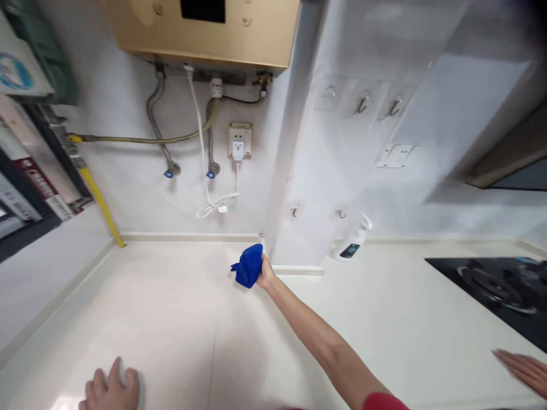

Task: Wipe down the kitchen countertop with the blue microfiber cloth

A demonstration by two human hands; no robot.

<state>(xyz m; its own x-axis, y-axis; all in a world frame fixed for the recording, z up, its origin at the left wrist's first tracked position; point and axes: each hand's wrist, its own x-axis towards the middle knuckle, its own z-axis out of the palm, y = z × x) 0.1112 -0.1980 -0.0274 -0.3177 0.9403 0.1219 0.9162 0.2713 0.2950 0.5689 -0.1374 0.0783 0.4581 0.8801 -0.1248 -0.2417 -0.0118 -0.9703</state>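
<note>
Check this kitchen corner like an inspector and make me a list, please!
Surface: pale counter, with a black gas hob on the right.
Job's things: blue cloth, bunched up near the wall.
Clutter: white bottle by the wall.
Hands: right hand grips the cloth; left hand rests on the counter; blurred hand at the right edge looks like another person's.
Cables: white cord hangs from the heater; it loops below a wall socket.
Surroundings: heater with hoses beneath, yellow pipe, wall hooks.
</note>
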